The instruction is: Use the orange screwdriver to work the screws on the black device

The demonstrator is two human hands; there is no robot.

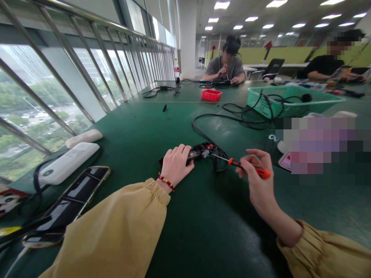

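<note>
My left hand is wrapped over a black cylindrical device lying on the green table, pressing it down. At its right end the device looks opened, with small red, white and dark parts or wires showing. A black cable runs close by it, with a coiled part beside the opened end. Between the fingers of my right hand is a screwdriver with an orange and black handle. Its thin shaft points left and its tip reaches the opened end; whether it touches a screw is too small to tell.
A teal basket with black cables stands at the right back, a red tray farther left. A phone and a white power bank lie at left by the metal railing. Two people sit across the table.
</note>
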